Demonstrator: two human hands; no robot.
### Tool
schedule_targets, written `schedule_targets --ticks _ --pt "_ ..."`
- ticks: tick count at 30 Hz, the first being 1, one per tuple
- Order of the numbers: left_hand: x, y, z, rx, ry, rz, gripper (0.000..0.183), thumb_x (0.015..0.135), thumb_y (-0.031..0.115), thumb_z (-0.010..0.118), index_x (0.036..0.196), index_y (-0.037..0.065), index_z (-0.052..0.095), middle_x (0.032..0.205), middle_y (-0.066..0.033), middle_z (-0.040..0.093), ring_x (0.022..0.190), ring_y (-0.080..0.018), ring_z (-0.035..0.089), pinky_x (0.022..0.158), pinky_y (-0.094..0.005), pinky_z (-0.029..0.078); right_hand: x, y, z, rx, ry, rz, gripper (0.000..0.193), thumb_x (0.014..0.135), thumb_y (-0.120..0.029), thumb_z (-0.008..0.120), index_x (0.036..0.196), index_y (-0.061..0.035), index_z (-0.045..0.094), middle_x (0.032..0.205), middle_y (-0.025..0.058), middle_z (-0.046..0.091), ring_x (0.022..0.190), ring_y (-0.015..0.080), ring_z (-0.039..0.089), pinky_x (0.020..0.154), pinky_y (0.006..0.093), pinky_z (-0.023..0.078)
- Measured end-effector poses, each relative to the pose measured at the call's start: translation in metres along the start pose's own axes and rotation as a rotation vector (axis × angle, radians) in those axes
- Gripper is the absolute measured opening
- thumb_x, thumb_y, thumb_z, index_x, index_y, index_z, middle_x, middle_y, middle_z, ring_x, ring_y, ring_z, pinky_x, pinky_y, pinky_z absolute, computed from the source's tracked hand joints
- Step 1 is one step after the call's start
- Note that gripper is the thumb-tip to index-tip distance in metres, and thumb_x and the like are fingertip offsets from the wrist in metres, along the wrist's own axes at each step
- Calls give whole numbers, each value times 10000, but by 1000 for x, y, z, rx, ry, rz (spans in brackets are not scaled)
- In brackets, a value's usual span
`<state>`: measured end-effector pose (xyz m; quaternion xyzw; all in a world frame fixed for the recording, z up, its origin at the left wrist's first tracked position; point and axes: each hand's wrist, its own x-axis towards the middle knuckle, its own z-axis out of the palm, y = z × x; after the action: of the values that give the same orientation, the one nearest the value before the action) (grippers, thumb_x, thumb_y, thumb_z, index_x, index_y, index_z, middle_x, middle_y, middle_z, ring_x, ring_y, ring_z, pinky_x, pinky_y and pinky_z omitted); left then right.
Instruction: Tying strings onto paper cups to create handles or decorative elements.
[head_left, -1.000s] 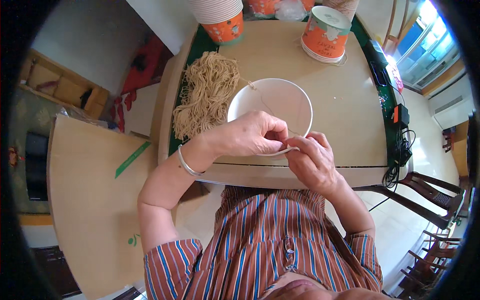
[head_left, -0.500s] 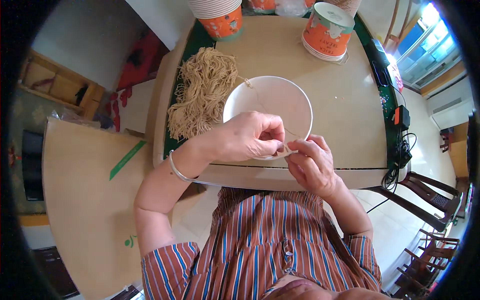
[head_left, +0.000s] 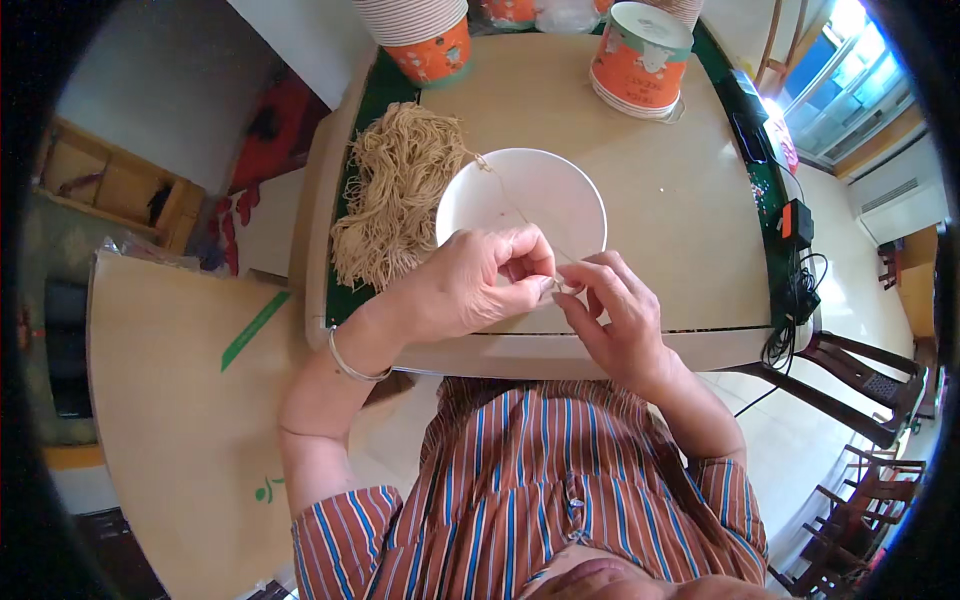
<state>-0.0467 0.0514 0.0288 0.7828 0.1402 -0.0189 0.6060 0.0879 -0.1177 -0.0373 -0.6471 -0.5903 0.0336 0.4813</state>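
A white round paper tub (head_left: 572,195), its mouth facing me, is at the table's near edge. Over its near rim, my left hand (head_left: 485,280) pinches beige string between thumb and forefinger. My right hand (head_left: 622,318) meets it fingertip to fingertip, thumb and forefinger closed on the same string at what looks like a small loop or knot; the fingers hide its exact form. A thin strand of string (head_left: 513,203) crosses the tub's mouth from the left to my fingers. Left of the tub lies a large loose heap of beige string (head_left: 400,190).
Orange printed paper tubs (head_left: 430,58) stand stacked at the far left. Another upside-down stack (head_left: 640,75) is at the far right. Black cables and an orange-black plug (head_left: 797,225) lie along the right edge. A large cardboard sheet (head_left: 180,400) is to my left, a dark wooden chair (head_left: 860,385) to my right.
Both hands have moved slightly up and left, and their fingertips have drawn closer together on the string. The whole view has shifted a little; the tub still sits beneath the hands.
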Motion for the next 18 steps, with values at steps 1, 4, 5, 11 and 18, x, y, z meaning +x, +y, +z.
schedule_targets --ticks 1,4,5,11,18 --pt "0 0 2 36 17 22 93 943 92 634 953 2 612 814 4 608 763 -49 546 710 -249 493 1 0 0 -3 3 2 265 824 -45 758 1060 -45 637 936 104 627 799 287 646 671 370 512" --pt "-2 -8 8 31 76 99 90 943 88 634 961 2 616 820 4 608 767 -50 554 718 -249 497 1 -3 -2 11 57 -64 235 831 -14 744 1042 -51 646 933 97 612 709 246 625 587 341 502" --pt "-1 -12 10 -11 123 153 85 944 84 631 964 3 619 825 5 609 773 -52 558 726 -248 498 1 -4 -2 65 52 -30 227 836 1 733 1040 -53 650 941 91 607 668 215 603 564 320 493" --pt "-7 -13 13 -12 127 141 77 949 71 623 979 0 620 847 4 609 808 -54 568 763 -249 501 5 -15 -5 136 97 76 226 851 27 704 1054 -58 653 949 76 589 594 140 546 527 275 464" --pt "-9 -11 18 41 142 202 89 944 74 626 987 -4 622 871 -14 635 837 -67 591 782 -258 510 2 -18 -3 111 43 84 141 851 -6 730 966 -55 666 882 64 589 598 154 551 540 298 471"
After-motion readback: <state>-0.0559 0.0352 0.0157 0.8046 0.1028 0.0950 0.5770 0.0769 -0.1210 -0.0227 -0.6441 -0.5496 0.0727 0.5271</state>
